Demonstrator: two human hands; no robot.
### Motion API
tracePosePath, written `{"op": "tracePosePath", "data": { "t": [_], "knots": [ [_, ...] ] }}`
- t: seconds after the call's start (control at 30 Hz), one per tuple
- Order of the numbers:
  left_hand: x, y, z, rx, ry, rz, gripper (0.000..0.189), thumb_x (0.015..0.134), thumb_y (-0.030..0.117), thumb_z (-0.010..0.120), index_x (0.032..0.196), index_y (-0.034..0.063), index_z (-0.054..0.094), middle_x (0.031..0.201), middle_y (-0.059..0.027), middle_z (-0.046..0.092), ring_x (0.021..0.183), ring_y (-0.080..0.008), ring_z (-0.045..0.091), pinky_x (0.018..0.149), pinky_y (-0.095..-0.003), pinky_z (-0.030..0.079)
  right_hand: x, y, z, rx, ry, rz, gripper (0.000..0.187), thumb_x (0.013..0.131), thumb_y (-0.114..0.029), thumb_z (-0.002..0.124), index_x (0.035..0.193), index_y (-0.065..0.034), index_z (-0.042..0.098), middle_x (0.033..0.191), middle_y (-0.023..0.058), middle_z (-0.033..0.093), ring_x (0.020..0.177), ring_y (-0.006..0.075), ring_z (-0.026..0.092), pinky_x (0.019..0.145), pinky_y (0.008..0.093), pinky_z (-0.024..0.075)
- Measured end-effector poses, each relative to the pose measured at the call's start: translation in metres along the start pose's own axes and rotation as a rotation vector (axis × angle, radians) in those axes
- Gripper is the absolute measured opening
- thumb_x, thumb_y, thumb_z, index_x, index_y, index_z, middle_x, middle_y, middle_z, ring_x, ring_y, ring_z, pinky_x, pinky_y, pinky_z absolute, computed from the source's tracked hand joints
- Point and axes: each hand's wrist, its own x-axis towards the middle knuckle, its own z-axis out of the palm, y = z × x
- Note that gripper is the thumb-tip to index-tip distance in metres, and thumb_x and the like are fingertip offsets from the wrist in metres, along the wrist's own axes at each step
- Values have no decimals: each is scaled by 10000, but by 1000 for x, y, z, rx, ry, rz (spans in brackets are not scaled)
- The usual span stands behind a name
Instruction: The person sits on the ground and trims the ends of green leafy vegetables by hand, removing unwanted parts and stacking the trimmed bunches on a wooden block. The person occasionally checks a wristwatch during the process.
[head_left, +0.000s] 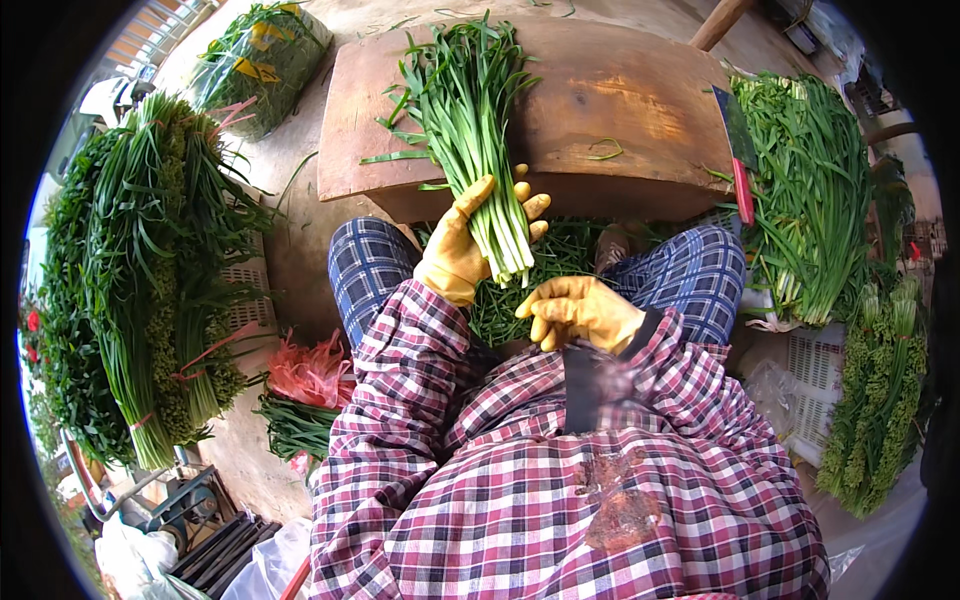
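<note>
My left hand (457, 251), in a yellow rubber glove, holds a bunch of garlic chives (480, 135). The palm lies under the pale stem ends, with the thumb across one side and the fingertips showing on the other. The leafy tops reach over the wooden board (622, 90) in front of me. Just below and to the right of the cut ends is my right hand (581, 311), gloved the same way. Its fingers are loosely curled and somewhat apart, with nothing visible in them. Loose green leaves (562, 255) lie between my knees, below the board.
A red-handled knife (742, 191) rests at the board's right edge, beside a large pile of chives (810, 187). Tied greens (165, 247) are stacked high on my left, near a clump of pink plastic strips (311, 371). Budded bunches (877, 405) stand by a white crate (814, 397).
</note>
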Motion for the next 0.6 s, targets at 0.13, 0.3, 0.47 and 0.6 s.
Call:
{"op": "tracePosePath", "data": {
  "t": [0.13, 0.3, 0.47, 0.6],
  "knots": [
    [-8, 0, -4, 28, 77, 2, 437, 966, 221, 630, 1355, 46, 534, 1060, -90, 705, 999, -281, 685, 873, -473, 580, -1, -8, -8, -87, -19, -123, 266, 969, -222, 646, 1086, 15, 678, 774, 64, 700, 684, 133, 671, 646, 250, 556],
    [-13, 15, 45, 334, 202, 53, 457, 948, 212, 647, 1341, 10, 531, 887, -24, 644, 762, -142, 631, 691, -325, 564, -10, -1, -10, -105, 208, -33, 337, 955, -234, 657, 1209, -13, 636, 961, 118, 708, 782, 159, 680, 729, 280, 559],
    [32, 114, 118, 431, 107, 120, 294, 1005, 202, 557, 1228, 12, 575, 949, -81, 675, 762, -171, 653, 628, -319, 581, -21, 8, -23, 9, 195, -98, 334, 957, -204, 642, 1239, -31, 597, 972, 91, 705, 802, 156, 685, 730, 275, 557],
    [55, 156, 97, 400, 112, 49, 432, 978, 138, 583, 1369, -23, 496, 1108, -181, 687, 928, -243, 689, 797, -378, 603, -42, 7, -36, 119, 232, -274, 280, 963, -180, 643, 1198, -34, 604, 954, 86, 713, 799, 154, 695, 733, 283, 568]
  ]
}}
